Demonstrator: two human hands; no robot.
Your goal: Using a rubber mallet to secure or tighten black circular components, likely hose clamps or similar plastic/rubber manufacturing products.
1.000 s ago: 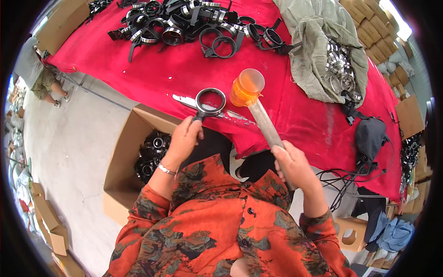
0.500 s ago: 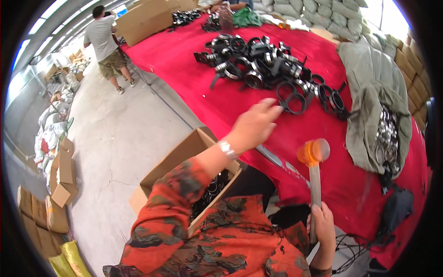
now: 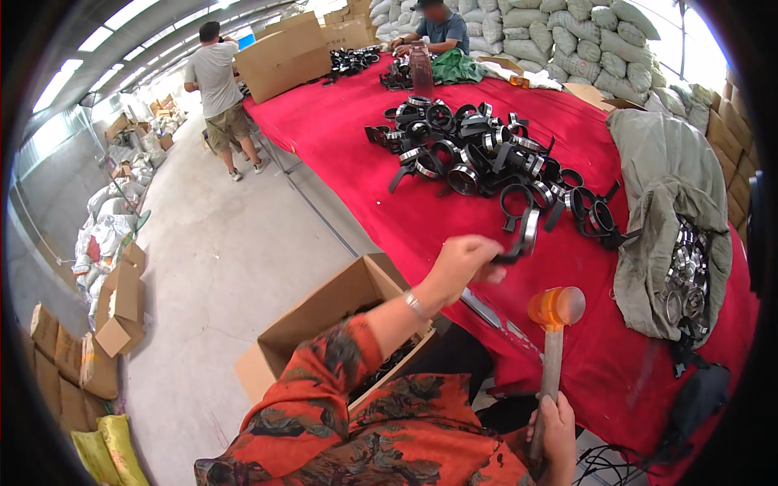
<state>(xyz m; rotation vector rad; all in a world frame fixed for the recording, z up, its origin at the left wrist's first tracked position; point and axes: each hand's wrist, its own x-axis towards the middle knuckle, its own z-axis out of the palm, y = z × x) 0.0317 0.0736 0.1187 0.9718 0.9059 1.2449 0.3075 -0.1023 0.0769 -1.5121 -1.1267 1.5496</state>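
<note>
My left hand (image 3: pixel 466 263) is closed on a black plastic ring bracket with a silver metal band (image 3: pixel 529 232), gripped by its black arm just above the table. Right beside it lies a heap of similar black ring brackets (image 3: pixel 462 174), some with silver bands. My right hand (image 3: pixel 556 425) is wrapped round the wooden handle of a mallet (image 3: pixel 555 308). The mallet's orange head points up, over the near edge of the red-covered table (image 3: pixel 421 231). Under my left forearm an open cardboard box (image 3: pixel 324 312) holds black parts, partly hidden by my sleeve.
A grey-green sack (image 3: pixel 664 150) on the right spills silver metal rings (image 3: pixel 687 263). Black cables (image 3: pixel 612 462) hang at the lower right. A person stands at the table's far left; another sits at its far end, near a bottle (image 3: pixel 421 71) and green cloth (image 3: pixel 455 68).
My left hand has closed on a banded ring bracket at the heap's near edge and drawn it toward me. The mallet stays in my right hand.
</note>
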